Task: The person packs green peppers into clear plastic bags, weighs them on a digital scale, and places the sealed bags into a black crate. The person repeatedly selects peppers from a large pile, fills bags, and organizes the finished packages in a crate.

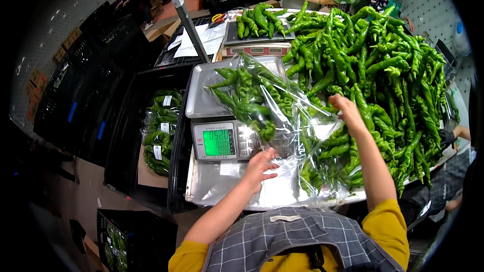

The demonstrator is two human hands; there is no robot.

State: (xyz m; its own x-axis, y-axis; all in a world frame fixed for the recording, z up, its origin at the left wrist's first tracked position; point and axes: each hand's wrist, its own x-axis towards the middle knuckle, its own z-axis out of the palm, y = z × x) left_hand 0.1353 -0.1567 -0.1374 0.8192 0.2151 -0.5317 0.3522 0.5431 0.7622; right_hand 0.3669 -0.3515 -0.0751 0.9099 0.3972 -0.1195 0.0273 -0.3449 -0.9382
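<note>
A clear plastic bag of long green peppers [245,98] lies tilted across the metal pan [204,100] of a digital scale [217,141] with a lit green display. Just below the bag, at the scale's keypad, is my left hand [261,170], its fingers spread; whether it touches the film is unclear. My right hand [342,107] is at the bag's right end, fingers bent near the loose film; I cannot tell if it grips it. More clear film [302,166] lies over peppers between my forearms. A large heap of loose green peppers [393,68] fills the right side.
A black crate [179,147] on the left holds bagged peppers [162,132] with white labels. Behind the scale, a second scale [257,50] carries loose peppers, beside papers [196,41] and scissors [218,17]. A metal post [185,15] rises behind. Co-workers stand across the table and at right.
</note>
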